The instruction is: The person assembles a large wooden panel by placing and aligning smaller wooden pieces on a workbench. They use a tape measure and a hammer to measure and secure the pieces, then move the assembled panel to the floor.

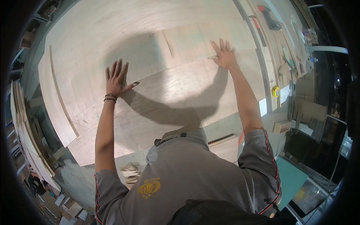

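Observation:
Both my arms reach forward over a wide pale plywood sheet (165,101). My left hand (118,79) lies with fingers spread on its surface, a dark bracelet (110,97) round the wrist. Farther to the right, my right hand (225,56) is spread as well, palm down on a long strip of thin wood (202,39) that lies across the sheet. A short dark slit (167,44) shows in the wood between the hands. Neither hand holds anything. My shadow falls across the sheet between my arms.
Along the right edge lie a red-and-black power tool (270,18), a hammer (256,23) and a yellow tape measure (275,91). A narrow wood strip (60,90) rests at the left. Boards (28,131) are stacked at far left, and thin wood pieces (130,173) lie below the sheet.

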